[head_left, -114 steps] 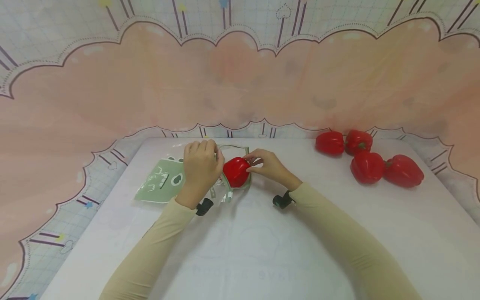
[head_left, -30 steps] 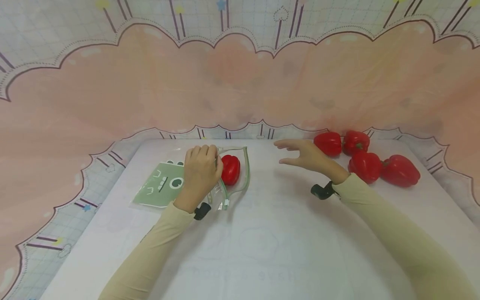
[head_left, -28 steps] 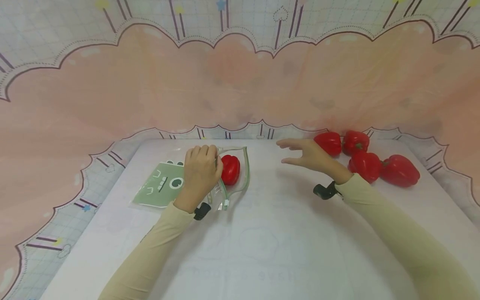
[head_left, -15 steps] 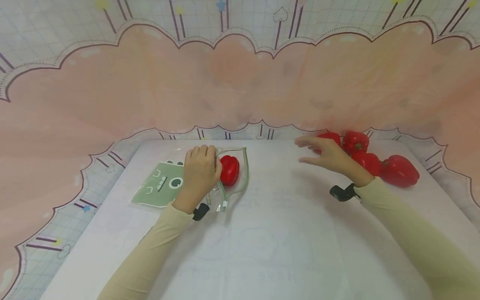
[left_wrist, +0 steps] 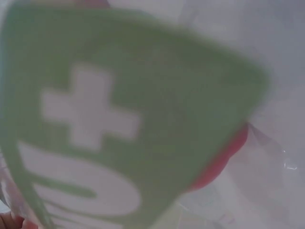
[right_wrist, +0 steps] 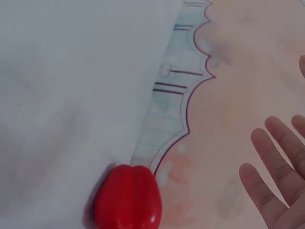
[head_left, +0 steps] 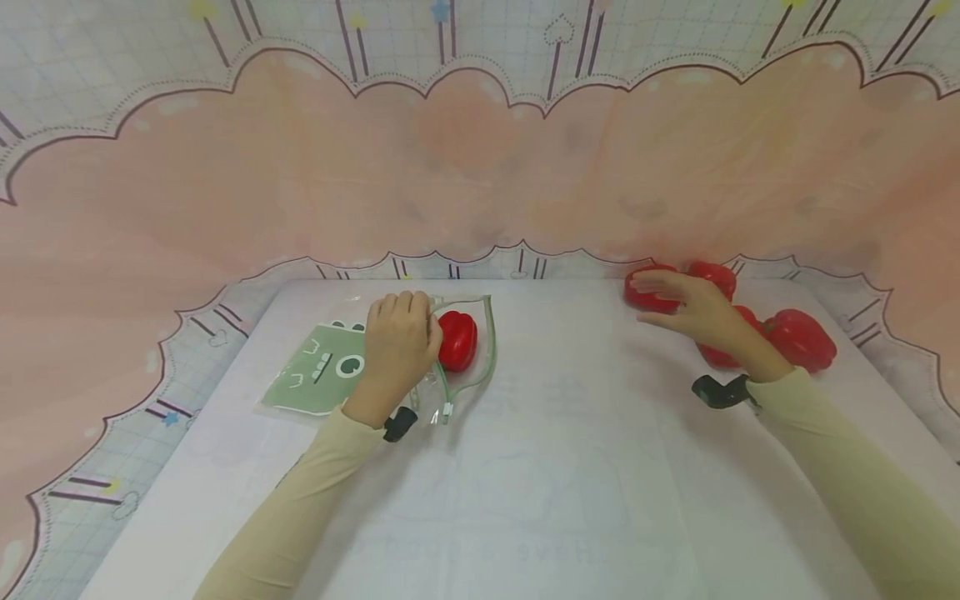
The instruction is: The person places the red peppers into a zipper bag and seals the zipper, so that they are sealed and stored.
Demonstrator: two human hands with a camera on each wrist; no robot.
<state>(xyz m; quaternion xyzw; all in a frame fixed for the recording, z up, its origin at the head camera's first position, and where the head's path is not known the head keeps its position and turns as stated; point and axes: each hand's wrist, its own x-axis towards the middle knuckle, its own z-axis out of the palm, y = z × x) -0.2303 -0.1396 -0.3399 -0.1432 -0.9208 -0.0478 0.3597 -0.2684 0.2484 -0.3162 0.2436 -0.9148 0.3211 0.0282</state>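
Note:
My left hand (head_left: 400,350) grips the upper edge of a clear zip bag (head_left: 318,379) with a green cartoon print; its fingertips are mostly hidden. Inside the spread mouth of the bag lies a red bell pepper (head_left: 458,342). The bag's print (left_wrist: 157,95) fills most of the left wrist view, and a sliver of red pepper (left_wrist: 221,164) shows behind it. Above the group of peppers at the right hovers my right hand (head_left: 701,315), fingers extended and thumb apart, holding nothing. Below it sits the nearest bell pepper (right_wrist: 127,198), apart from the fingers in the right wrist view.
Other red bell peppers lie close by: one at the back (head_left: 716,275), one at the far right (head_left: 802,340) and one partly covered by the right hand (head_left: 718,357). A patterned peach cloth (head_left: 480,183) rises behind the white table (head_left: 555,467).
My right hand has left the bag's mouth and travelled right to the peppers. The pepper at the mouth now sits deeper in the bag. The left hand has stayed nearly still.

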